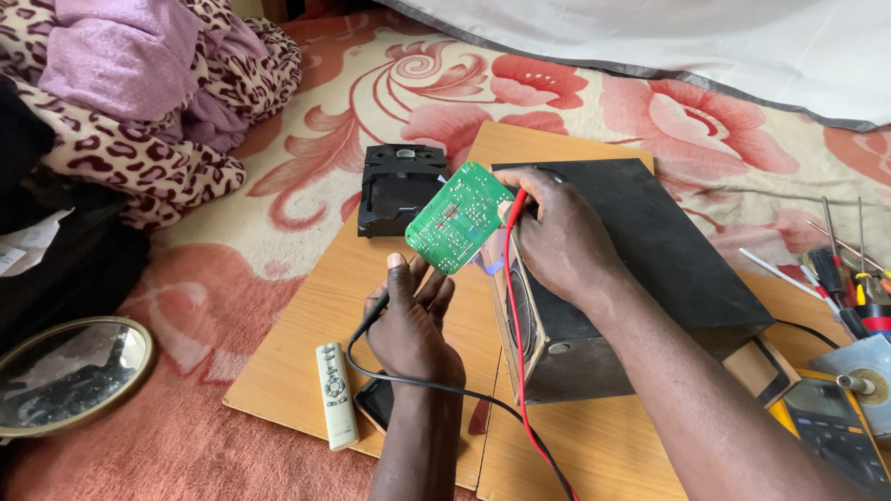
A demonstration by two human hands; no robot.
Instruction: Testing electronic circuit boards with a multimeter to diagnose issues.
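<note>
A: Speaker cabinet (640,269), black, lies on its side on wooden boards (306,325) over the floral carpet (390,83).

B: Circuit board (458,217)?

A: Green, tilted, above the cabinet's front edge. Right hand (557,237): grip closed on the red probe (513,211), tip at the board.

B: Left hand (408,325)?

A: Under the board, fingers loosely curled, black probe (369,320) in its grip.

B: Nearby?

A: White remote (336,394), just left.

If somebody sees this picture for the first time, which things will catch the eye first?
The green circuit board in the middle, tilted up, with the right hand bringing a red probe to its edge. Below it, the left hand holds a black probe. Behind the right hand lies a black speaker box on wooden boards.
</note>
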